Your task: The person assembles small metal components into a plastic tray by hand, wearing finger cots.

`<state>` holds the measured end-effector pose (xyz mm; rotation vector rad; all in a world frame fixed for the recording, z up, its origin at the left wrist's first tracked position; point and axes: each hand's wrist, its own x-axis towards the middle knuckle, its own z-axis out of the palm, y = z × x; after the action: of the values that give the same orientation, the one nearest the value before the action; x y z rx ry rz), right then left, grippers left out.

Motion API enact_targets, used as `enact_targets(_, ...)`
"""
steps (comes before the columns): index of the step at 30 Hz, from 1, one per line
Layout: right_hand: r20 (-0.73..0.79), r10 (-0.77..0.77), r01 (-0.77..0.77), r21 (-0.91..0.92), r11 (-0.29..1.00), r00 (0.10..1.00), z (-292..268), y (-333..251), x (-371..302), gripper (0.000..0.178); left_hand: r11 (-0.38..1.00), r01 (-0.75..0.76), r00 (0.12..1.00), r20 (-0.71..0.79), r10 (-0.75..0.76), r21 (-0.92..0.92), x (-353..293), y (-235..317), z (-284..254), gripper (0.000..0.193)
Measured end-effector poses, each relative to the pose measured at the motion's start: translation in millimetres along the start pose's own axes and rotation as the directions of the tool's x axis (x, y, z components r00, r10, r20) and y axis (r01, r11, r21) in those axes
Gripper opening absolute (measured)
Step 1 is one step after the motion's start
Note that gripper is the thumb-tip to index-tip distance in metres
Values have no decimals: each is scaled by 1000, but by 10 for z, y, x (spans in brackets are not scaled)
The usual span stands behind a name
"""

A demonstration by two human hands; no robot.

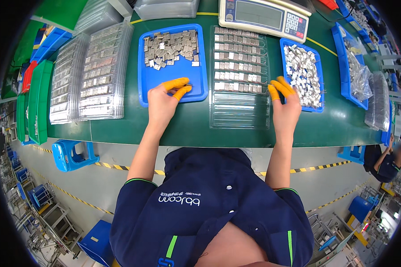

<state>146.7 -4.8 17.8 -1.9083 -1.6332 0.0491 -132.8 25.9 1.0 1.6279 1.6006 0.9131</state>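
Observation:
My left hand (164,99), with yellow finger cots on its fingertips, is over the front of a blue tray (153,80) of small silver rectangular metal pieces (171,46). Its thumb and fingers pinch a small, dark-edged metal piece (190,84). My right hand (286,103), also in yellow finger cots, is between a clear plastic blister tray (239,111) and a blue tray (321,91) of small white parts (302,73). Its fingertips are drawn together by the blister tray's right edge; what they hold, if anything, is hidden. Rows of metal pieces (238,66) fill the blister tray's far part.
Filled clear trays (103,73) are stacked at the left, beside a green bin (41,100). A white digital scale (265,18) stands at the back. Farther right is a blue bin (349,66) with plastic bags. A blue stool (73,155) is below the green table's edge (173,138).

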Motion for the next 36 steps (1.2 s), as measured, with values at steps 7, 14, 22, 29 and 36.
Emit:
enact_targets(7, 177, 103, -203, 769, 606, 979, -125, -680, -88, 21, 615, 104, 995, 84, -61, -782, -124, 677, 68, 24)
enact_targets(14, 347, 41, -314, 785, 535, 937, -62, -781, -158, 27, 592, 146, 989, 121, -83, -793, -226, 645, 175, 23)
enact_targets(22, 566, -108, -379, 669, 639, 817, -221, -569, -92, 31, 845, -5, 991, 110, 75, -534, -376, 535, 169, 20)
enact_targets(29, 715, -131, -695, 699, 169, 687, -84, -516, -252, 29, 625, 367, 882, 471, 1, -689, -454, 458, 155, 19)
enact_targets(36, 638, -34, -603, 742, 293, 769, -34, -610, -322, 19, 576, 337, 919, 393, -29, -745, -511, 330, 270, 22)
